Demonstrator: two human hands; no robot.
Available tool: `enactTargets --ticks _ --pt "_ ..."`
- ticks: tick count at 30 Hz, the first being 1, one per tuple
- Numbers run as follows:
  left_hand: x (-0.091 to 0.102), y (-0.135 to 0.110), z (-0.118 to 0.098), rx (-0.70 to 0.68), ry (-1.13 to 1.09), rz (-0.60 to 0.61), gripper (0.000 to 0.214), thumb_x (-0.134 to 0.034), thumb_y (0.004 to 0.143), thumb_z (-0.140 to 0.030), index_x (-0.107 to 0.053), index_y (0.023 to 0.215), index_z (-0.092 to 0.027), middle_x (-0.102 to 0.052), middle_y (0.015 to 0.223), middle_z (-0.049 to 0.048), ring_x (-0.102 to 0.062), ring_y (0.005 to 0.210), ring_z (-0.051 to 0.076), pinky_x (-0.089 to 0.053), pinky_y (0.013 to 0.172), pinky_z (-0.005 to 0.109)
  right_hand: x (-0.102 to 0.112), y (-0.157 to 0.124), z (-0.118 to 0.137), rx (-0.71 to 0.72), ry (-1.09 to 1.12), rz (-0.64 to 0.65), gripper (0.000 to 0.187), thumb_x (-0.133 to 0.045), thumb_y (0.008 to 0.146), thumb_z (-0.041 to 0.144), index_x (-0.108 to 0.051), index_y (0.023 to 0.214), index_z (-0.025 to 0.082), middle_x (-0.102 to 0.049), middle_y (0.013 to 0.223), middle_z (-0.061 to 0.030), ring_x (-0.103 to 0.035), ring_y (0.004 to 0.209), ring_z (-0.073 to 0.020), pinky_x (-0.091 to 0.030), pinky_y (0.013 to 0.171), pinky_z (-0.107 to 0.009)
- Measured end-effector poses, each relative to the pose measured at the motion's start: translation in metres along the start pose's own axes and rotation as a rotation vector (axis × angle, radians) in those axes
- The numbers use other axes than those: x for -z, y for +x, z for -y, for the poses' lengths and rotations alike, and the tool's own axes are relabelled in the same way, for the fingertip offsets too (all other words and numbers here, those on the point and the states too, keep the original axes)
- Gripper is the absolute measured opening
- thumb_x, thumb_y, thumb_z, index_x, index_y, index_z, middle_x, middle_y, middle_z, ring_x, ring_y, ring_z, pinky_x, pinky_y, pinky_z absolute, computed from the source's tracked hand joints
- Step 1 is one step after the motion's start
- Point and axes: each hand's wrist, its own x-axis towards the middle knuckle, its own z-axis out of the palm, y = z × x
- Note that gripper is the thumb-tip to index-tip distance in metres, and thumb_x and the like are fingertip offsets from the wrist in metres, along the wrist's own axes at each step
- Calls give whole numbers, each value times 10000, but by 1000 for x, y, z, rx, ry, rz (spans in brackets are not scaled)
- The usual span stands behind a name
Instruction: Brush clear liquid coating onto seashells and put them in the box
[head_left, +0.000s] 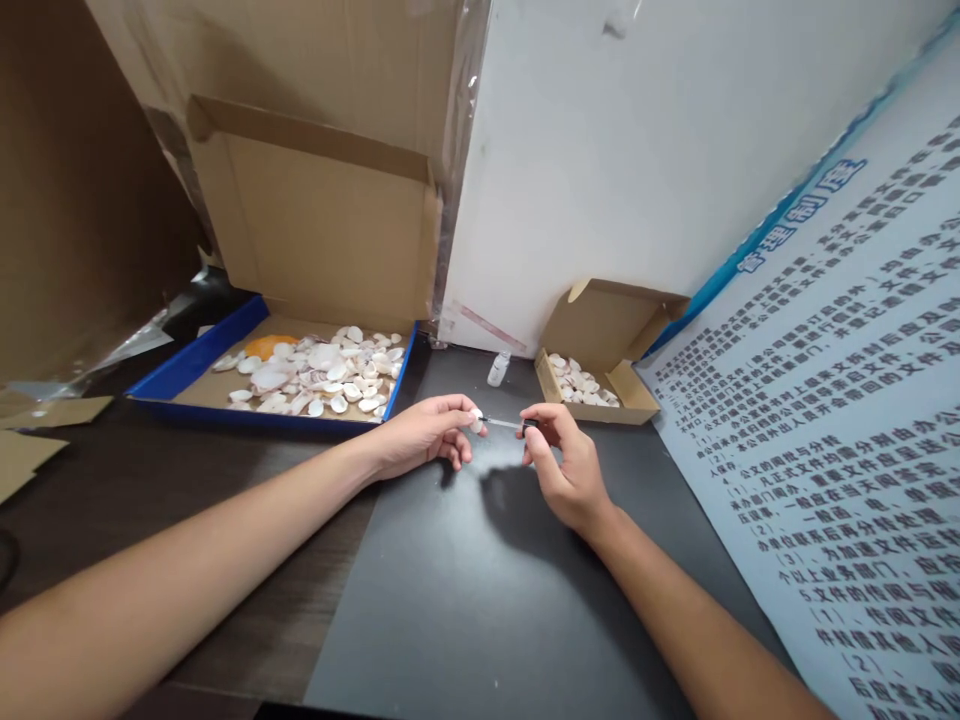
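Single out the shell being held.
The pale shell in the left hand; all other visible shells lie in the blue-sided box or smaller brown box.

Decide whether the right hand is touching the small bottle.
Apart: the head view plainly shows dark tabletop between the right hand and the small bottle, which sits farther back.

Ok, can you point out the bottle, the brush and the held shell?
Bottle [497, 371]: head view, on its body.
Brush [507, 424]: head view, on its thin stem.
Held shell [476, 422]: head view, on its pale surface.
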Motion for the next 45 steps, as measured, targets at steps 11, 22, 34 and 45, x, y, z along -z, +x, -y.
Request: enactTargets --ticks 11,22,34,45 --pt "0 0 0 -5 27 -7 166 -658 822 -283 -553 857 -159 -525 710 -33 -521 561 67 -443 513 192 0 1 1 -63 -48 6 133 -517 918 295 -530 1014 204 -532 656 37 -533 543 -117 -427 565 -254" --pt "0 -1 0 25 101 25 213 -630 855 -346 -547 838 -151 -537 684 -26 -537 556 76 -489 546 218 1 2 1 -97 -68 -12 180 -457 954 321 -553 1048 202 -575 708 13 -545 553 -118 -417 564 -248" --pt "-1 -1 -3 44 129 59 216 -680 813 -298 -528 878 -159 -637 910 18 -597 555 71 -500 530 219 4 4 7 -28 -62 -27 181 -475 953 319 -595 985 187 -551 673 25 -492 554 -104 -394 561 -227" --pt "-5 -3 -4 49 153 40 191 -680 793 -254 -518 855 -176 -632 794 -6 -570 539 70 -482 535 220 4 4 6 -29 -22 19 182 -473 954 332 -587 1000 197 -559 678 19 -501 531 -106 -409 549 -236"
